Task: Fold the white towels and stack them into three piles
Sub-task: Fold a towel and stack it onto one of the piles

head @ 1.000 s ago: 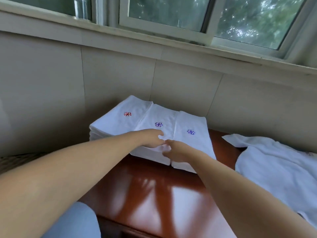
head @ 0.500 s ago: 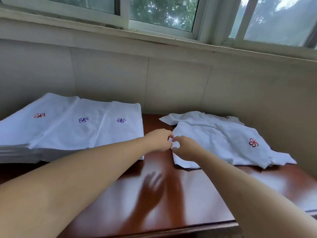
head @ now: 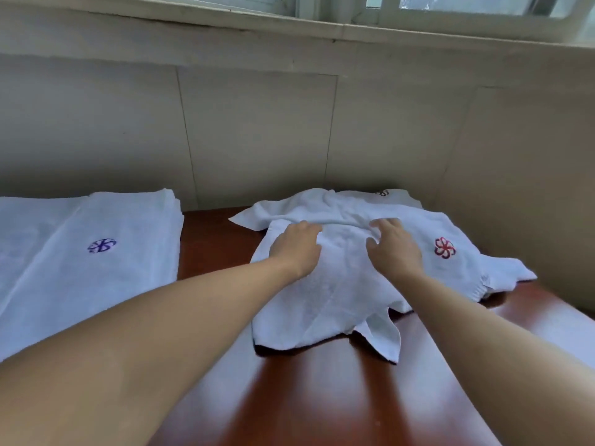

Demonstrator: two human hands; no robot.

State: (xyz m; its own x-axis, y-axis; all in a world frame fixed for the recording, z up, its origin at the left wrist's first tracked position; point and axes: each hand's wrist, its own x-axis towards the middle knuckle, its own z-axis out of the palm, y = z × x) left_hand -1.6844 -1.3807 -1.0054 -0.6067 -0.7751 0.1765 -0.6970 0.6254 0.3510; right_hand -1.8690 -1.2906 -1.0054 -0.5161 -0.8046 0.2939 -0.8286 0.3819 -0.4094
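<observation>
A loose heap of unfolded white towels [head: 331,294] lies on the red-brown table [head: 322,397], right of centre; one shows a red flower mark [head: 444,247]. My left hand [head: 297,247] and my right hand [head: 391,249] both lie on top of the heap, fingers curled into the cloth near its far fold. Whether they pinch the fabric or only press it is unclear. At the left sit the folded white towels [head: 80,252] in flat piles, the nearest one bearing a purple flower mark [head: 101,245].
A beige tiled wall [head: 257,130] runs along the back of the table, with a window sill [head: 322,30] above it. A side wall [head: 531,188] closes in the right. Bare table shows between the piles and the heap and in front of me.
My view has swung right, away from the folded piles. Both hands left the front edge of the piles, crossed the bare table and now lie on the unfolded heap.
</observation>
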